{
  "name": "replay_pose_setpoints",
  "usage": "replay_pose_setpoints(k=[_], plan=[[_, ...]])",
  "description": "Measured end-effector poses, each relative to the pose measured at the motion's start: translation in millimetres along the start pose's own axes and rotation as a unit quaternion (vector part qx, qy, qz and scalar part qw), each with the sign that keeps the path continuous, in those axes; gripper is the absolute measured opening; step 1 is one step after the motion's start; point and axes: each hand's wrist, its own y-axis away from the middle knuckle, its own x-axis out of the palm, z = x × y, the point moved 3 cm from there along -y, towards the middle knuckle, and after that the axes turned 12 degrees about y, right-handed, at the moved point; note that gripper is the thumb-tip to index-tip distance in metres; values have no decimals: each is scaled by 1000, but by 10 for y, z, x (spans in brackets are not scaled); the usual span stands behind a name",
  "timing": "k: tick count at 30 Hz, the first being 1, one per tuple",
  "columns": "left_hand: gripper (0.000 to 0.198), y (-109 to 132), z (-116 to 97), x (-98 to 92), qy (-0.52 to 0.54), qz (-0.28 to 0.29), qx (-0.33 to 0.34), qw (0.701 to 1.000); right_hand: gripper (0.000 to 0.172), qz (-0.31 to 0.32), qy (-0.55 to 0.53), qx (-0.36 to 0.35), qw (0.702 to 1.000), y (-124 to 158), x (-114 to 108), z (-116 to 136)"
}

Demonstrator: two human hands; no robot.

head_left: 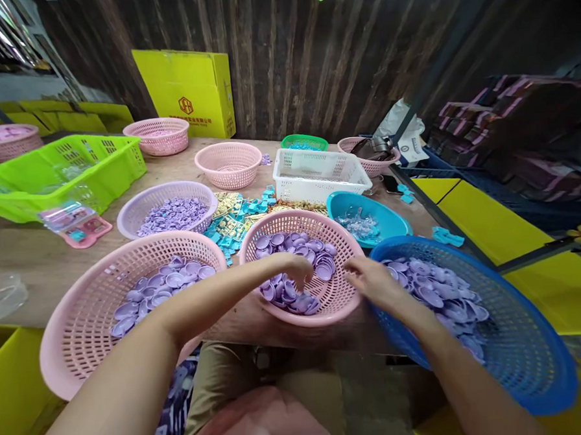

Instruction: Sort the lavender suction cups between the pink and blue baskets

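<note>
1. A wooden surface [15, 258], crowded with containers, spans the scene. I judge a wide arm sweep could knock something.
2. Near right, a loaded blue basket [546, 360] appears to reach past the surface's edge. The right forearm crosses it; snagging the rim could tip it.
3. Near left, a large pink basket [76, 306] sits beneath the left forearm. A lowered elbow could jog it.
4. Near centre, a smaller pink basket [320, 318] stands between them. Uneven pressure on its right rim might slide it.
5. The right hand [372, 279] is at that rim, grip curled; I cannot tell whether it pinches anything.
6. The left hand [299, 267] reaches into the centre basket, grip bent downward, fingertips obscured; I cannot tell what they hold.
7. Purple dish-shaped pieces [325, 266] lie in all three baskets. Smooth and overlapping, they could slip from a loose grip.
</note>
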Motion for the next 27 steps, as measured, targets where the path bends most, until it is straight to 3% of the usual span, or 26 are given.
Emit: replay_pose_setpoints(k=[3, 6, 9, 13, 17, 20, 23, 27], plan=[[14, 19, 213, 5, -170, 88, -26, 981, 34, 177, 30, -117, 977, -167, 335, 511], [30, -59, 227, 5, -294, 153, -19, 943, 48, 250, 59, -156, 954, -274, 505, 727], [26, -115, 162, -64, -358, 156, 21, 920, 44, 234, 97, -150, 956, -377, 512, 671], [22, -133, 109, -190, -346, 117, 41, 930, 17, 153, 104, -60, 981, -461, 387, 366], [23, -161, 57, -243, -338, 71, 55, 937, 6, 73, 53, -41, 995, -426, 257, 164], [29, -166, 33, -233, -267, 75, 37, 960, 5, 14, -11, -65, 998, -361, 186, 132], [34, -118, 57, -180, -40, 133, -41, 990, 6, -27, -52, -82, 995, -309, 149, 121], [38, -55, 54, -85, 239, 199, -103, 945, 10, -31, -39, -36, 998, -333, 172, 63]])
